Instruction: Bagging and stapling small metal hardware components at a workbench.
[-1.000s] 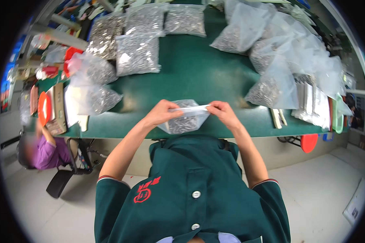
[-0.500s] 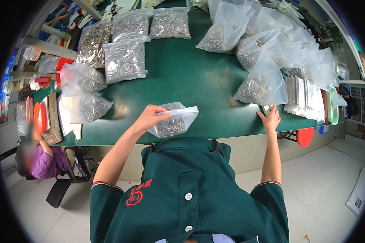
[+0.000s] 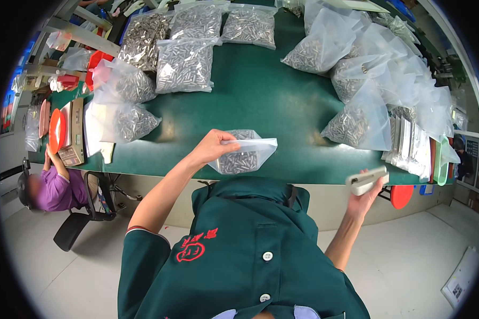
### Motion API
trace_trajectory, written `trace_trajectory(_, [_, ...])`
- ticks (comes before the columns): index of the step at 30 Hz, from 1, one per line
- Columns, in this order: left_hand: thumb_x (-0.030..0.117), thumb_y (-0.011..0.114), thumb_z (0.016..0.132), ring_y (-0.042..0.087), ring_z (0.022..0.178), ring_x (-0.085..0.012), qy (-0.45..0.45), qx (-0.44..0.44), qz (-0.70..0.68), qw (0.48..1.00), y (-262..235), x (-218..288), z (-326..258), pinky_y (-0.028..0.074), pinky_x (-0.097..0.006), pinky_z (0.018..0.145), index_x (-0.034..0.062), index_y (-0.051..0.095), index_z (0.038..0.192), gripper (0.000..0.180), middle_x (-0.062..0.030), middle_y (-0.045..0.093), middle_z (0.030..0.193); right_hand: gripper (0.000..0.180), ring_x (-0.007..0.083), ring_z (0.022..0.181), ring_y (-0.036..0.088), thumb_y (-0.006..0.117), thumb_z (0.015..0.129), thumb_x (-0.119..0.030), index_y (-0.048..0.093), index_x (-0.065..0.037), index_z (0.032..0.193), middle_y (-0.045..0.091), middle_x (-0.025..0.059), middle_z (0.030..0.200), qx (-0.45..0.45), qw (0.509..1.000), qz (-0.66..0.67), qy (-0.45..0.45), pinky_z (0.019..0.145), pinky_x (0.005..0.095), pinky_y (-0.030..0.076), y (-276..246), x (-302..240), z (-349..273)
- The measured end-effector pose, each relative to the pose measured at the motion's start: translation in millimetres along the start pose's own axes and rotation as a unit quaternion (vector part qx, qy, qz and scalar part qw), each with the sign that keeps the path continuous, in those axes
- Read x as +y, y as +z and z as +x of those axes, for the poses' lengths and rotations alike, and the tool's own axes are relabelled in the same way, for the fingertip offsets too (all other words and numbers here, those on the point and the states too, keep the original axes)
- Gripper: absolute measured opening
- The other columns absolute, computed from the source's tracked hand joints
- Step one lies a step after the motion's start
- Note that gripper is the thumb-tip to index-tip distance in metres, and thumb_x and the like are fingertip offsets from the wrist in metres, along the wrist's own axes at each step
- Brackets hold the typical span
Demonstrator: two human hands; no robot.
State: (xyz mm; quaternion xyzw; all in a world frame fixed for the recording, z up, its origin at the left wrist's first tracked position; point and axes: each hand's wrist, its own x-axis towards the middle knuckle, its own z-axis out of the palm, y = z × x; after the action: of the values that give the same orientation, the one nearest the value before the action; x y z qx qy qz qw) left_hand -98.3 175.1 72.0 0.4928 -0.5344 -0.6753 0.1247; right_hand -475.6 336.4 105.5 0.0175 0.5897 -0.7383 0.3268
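Note:
My left hand (image 3: 214,147) pinches the folded-over top of a clear plastic bag (image 3: 238,162) between thumb and fingers. Small silvery metal cylinders fill the bag, which rests on the green table near its front edge. Off to the right, my right hand (image 3: 363,202) grips a whitish hand-held tool (image 3: 367,181) with two long halves, like a small bag sealer; its exact kind is not plain. The tool is held up by the table's front edge, apart from the bag. Fingers on its far side are partly hidden.
Several filled bags (image 3: 185,66) lie at the back left, with tied-looking ones (image 3: 133,123) nearer. More bags (image 3: 356,122) crowd the right, beside a row of flat white packets (image 3: 407,146). A scale (image 3: 74,133) and a red dish (image 3: 57,131) stand left, near a seated person (image 3: 64,187).
My right hand has picked the whitish tool up from beside the right-hand bags and drawn it toward me. My left hand keeps its pinch on the bag. The whole view has shifted slightly.

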Motion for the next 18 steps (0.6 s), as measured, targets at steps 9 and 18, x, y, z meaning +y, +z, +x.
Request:
trace_trajectory(9, [0.016,0.066,0.077,0.056,0.069,-0.0101,-0.006,0.025,0.020,0.999,5,4,-3,0.044,-0.027,0.064,-0.0013,0.068,0.089,0.021,-0.0052,0.065,0.074,0.019,0.0152,0.078,0.059,0.062,0.079,-0.014,0.059,0.000,0.091,0.062,0.0083,0.084,-0.390,0.911,-0.134,0.014,0.068,0.0288,0.047,194,89,-95])
trace_trajectory(18, [0.027,0.065,0.074,0.063,0.074,-0.0204,0.056,0.037,0.086,0.994,3,-16,3,0.047,-0.031,0.071,0.0057,0.070,0.090,0.027,-0.0093,0.067,0.078,0.022,0.0174,0.074,0.060,0.052,0.078,-0.018,0.060,0.001,0.087,0.063,0.0099,0.080,-0.467,0.848,-0.250,0.020,0.068,0.0305,0.047,191,112,-75])
